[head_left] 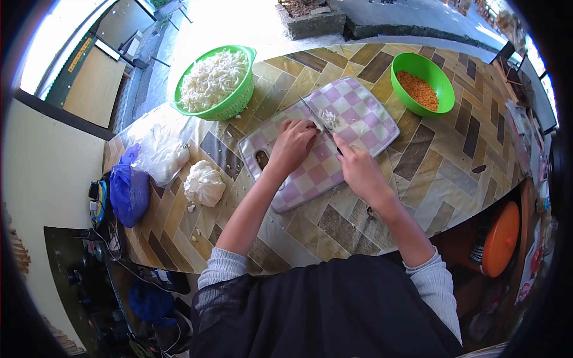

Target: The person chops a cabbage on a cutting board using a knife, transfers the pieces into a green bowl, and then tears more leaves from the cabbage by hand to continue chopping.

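Observation:
A pink-and-white checkered cutting board (310, 173) lies at an angle on the table. My right hand (361, 170) is closed around the handle of a knife (317, 115), whose blade points away from me across the board. Close to the blade's left side, my left hand (291, 148) presses down with curled fingers; whatever lies under the fingertips is mostly hidden. Finely cut white pieces (329, 119) sit on the board to the right of the blade. A few small white bits are scattered nearby.
Beyond the board at left stands a green colander (239, 98) heaped with white shreds. A green bowl (444, 89) of orange crumbs is at right. A crumpled white bundle (204, 184), a clear plastic bag (161, 156) and a blue bag (128, 191) lie at left.

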### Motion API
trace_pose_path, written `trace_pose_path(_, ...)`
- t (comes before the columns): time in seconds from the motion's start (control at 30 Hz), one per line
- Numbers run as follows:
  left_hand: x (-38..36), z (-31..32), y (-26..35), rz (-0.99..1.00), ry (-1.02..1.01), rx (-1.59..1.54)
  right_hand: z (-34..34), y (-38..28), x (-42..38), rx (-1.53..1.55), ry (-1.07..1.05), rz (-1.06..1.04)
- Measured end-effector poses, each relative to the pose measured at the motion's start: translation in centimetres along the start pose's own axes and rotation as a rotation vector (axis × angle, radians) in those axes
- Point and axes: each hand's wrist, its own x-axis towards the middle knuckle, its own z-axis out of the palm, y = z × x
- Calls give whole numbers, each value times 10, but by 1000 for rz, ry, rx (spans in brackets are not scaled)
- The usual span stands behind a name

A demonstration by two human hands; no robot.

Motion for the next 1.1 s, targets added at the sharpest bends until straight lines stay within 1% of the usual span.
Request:
trace_pose_path(0.13,-11,6,5,-13,-3,49,21,-1,0,-208,-26,33)
trace_pose_path(0.23,-17,5,8,-3,-48,100,24,4,13,-153,5,11)
trace_pose_path(0.33,-17,-1,10,-18,-94,86,12,12,24,-12,-11,-51)
trace_pose_path(0.43,-17,-3,10,-28,-109,75,-2,2,20,20,-44,-31)
trace_pose_path(0.57,-17,0,10,-32,-77,31,9,-10,5,-102,-28,20)
trace_pose_path(0.67,-18,3,11,-66,-70,65,29,-14,1,-238,11,20)
trace_pose_path(0.73,-18,2,13,-96,-90,28,35,-15,3,-307,36,10)
trace_pose_path(0.93,-25,-1,13,-96,-103,37,10,2,33,11,-13,-24)
trace_pose_path(1.03,-24,-3,14,-92,-115,54,-4,-11,24,54,-47,15)
trace_pose_path(1.1,-23,-4,15,-95,-113,53,1,-15,16,13,-30,30)
